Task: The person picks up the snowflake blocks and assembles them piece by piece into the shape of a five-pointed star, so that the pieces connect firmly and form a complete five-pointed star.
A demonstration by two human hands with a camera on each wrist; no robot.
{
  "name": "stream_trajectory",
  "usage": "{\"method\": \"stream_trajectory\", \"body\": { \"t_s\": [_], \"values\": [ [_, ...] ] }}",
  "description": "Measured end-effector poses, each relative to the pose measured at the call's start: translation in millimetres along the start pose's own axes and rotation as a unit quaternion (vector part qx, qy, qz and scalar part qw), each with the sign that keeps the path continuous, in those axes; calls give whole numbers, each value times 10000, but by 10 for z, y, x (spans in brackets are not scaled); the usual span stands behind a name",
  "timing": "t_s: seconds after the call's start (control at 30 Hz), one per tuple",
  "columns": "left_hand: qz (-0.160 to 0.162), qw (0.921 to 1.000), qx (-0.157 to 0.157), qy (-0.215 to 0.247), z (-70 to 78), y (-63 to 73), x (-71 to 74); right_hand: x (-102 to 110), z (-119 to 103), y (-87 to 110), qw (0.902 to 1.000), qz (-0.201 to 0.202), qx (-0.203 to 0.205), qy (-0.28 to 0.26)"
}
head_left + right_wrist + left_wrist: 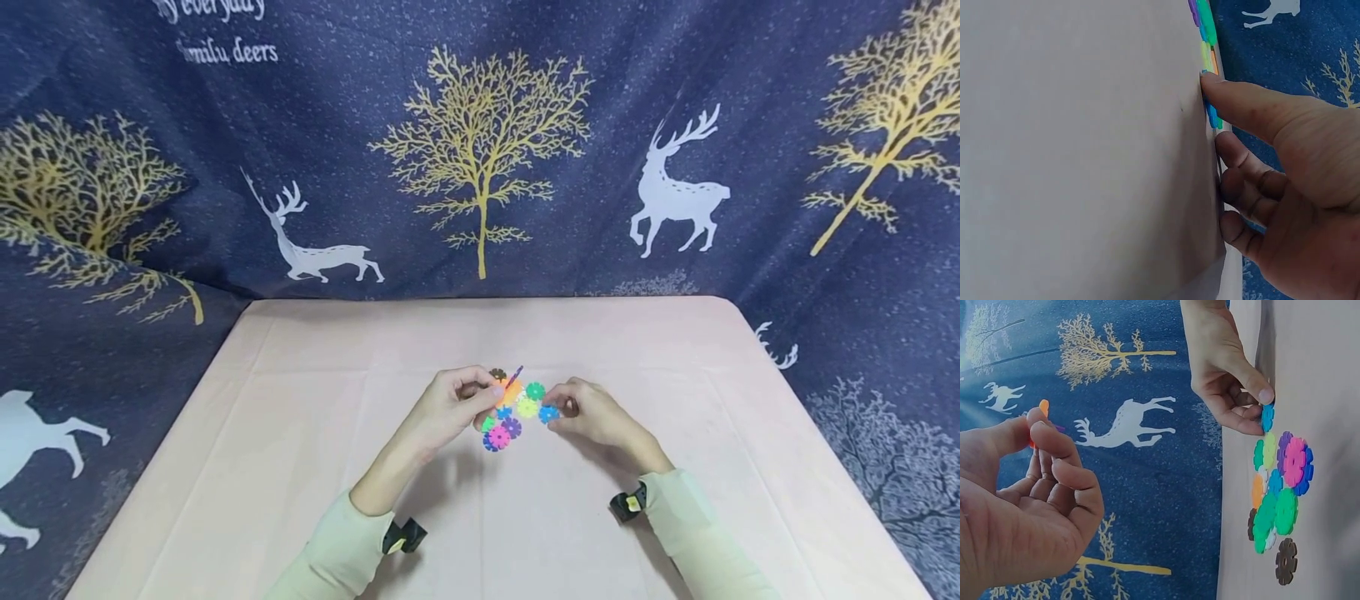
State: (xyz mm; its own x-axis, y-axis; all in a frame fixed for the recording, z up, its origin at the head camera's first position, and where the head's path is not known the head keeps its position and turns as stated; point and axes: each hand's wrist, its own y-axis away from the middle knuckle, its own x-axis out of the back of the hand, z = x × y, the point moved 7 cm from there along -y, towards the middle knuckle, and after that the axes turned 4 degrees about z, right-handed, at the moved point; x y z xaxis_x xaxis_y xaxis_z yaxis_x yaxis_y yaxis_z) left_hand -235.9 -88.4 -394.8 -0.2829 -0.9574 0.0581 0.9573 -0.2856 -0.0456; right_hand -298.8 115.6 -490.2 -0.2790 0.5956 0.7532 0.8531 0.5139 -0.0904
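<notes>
Raised above the table, my left hand (450, 407) pinches an orange notched plastic disc (513, 390) between thumb and fingertips. A purple disc (517, 374), seen edge-on, sticks up from the orange one. Low at the right of the loose pile, my right hand (596, 414) holds a blue notched disc (549, 414) by its edge, with the thumb on it in the left wrist view. Beside that blue disc lie a yellow disc (528, 408) and a green disc (535, 390). In the right wrist view, the blue disc (1211, 114) is mostly behind the thumb.
The loose discs lie close together, some overlapping, with a pink disc (498, 437) and a purple one nearest me. A brown disc (1286, 561) lies at the pile's far left end. The pink-beige tablecloth (315, 433) reaches back to a dark blue curtain (322, 150).
</notes>
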Motion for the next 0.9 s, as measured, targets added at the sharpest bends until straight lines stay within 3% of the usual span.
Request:
{"method": "stream_trajectory", "body": {
  "t_s": [0.5,0.7,0.9],
  "values": [
    [204,9994,291,-39,29,42,23,-18,-69,11,9997,19,-52,-249],
    [200,9995,211,-109,24,34,18,93,-142,42,9991,365,-205,-87],
    [145,9998,125,-90,3,26,12,313,-313,57,9966,818,-102,37]
  ]
}}
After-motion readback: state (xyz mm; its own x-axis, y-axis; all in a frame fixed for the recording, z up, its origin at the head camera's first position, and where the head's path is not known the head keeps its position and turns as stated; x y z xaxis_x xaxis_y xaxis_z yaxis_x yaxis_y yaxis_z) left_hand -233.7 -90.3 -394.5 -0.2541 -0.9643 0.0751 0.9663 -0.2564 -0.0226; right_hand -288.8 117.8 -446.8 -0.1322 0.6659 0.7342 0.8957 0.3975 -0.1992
